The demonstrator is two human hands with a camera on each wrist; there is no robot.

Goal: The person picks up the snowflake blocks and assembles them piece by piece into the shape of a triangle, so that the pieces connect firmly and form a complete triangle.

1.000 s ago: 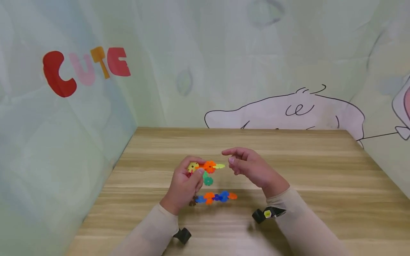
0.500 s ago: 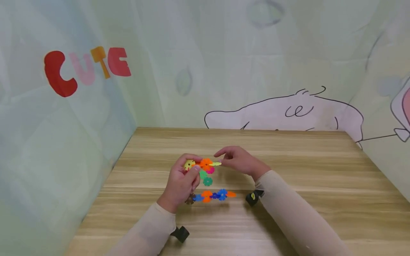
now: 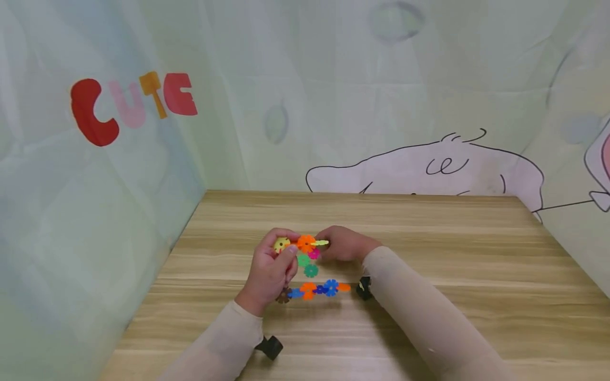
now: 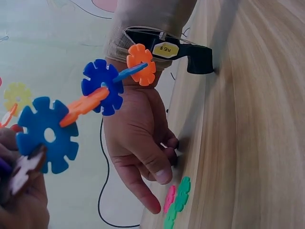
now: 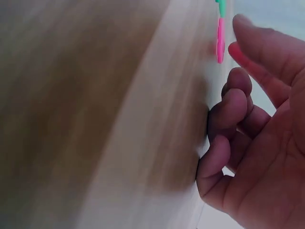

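We hold yellow and orange flower-shaped discs [image 3: 306,244] in our left hand [image 3: 268,270]; from beneath it a linked brown, blue and orange chain [image 3: 320,289] extends rightward. Joined pink and green discs [image 4: 181,196] lie beside our right hand [image 3: 344,243].

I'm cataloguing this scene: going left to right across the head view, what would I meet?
Red letter C → pink letter U → orange letter T → reddish letter E → left hand → upper orange flower piece → right hand → balloon-like drawing at the edge.
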